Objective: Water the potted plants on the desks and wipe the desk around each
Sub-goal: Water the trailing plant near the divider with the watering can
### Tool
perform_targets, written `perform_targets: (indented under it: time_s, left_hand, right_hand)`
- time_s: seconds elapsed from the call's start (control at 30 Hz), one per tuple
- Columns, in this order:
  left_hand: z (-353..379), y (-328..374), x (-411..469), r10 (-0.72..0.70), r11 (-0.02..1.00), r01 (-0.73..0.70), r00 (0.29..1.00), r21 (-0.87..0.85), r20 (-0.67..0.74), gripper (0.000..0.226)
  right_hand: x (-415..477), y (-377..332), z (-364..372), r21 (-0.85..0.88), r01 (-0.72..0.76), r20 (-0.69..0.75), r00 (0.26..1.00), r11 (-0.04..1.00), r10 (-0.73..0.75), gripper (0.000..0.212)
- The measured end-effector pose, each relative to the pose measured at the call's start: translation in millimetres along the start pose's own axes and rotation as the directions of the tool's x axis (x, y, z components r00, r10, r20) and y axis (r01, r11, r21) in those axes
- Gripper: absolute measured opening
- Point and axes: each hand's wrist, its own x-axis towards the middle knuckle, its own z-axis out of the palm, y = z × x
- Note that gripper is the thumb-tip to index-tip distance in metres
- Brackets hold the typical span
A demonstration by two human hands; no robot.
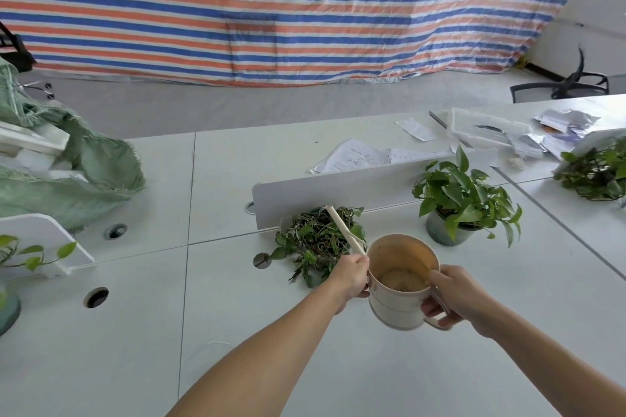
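1. Head view, the hold: a cream watering can (403, 284) is being held just above the white counter (237, 332) by both hands. The right hand (450, 294) is being wrapped round the handle on the can's right side. The left hand (352, 276) is being curled against the opposite wall, at the root of the long spout (343, 230). Neither hand is being left free.

2. Head view, the target: the spout is being pointed up and away over a wilted plant (318, 240), a tangle of stems sprawled just beyond the can against a low white divider (338, 186). A leafy plant (464, 200) in a grey pot is being shown apart to the right. More greenery is being caught at the far right edge (596, 173) and the far left edge (30, 254).

3. Head view, the step: the watering of the wilted plant is judged to be in preparation. The can is being kept upright and nothing is being seen to leave the spout. Something brownish is being shown at the can's bottom. Whether it is water cannot be told.

4. Head view, the next move: a slow forward tilt is being called for, with the spout tip lowered over the plant's base. The pot is being hidden by stems, so spills onto the counter are a risk. The wiping is not yet being attempted, and no cloth is being shown.

5. Head view, surroundings: loose papers (355, 156), a clear tray (487, 127) and a green sack (67, 173) are being shown beyond.
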Motion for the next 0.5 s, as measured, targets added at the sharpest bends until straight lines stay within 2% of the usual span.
perform_targets:
  time_s: [0.17,0.5]
  left_hand:
    - [0.7,-7.8,-11.3,0.025,0.999,-0.025,1.0,0.028,0.002,0.039]
    - [19.1,-15.0,-25.7,0.013,0.998,-0.015,0.999,0.054,0.037,0.038]
  right_hand:
    - [-12.3,5.4,0.9,-0.034,-0.005,0.002,1.0,0.999,0.006,0.03]
    - [-30.2,22.2,-7.8,-0.039,-0.044,-0.004,0.999,0.998,0.044,0.032]
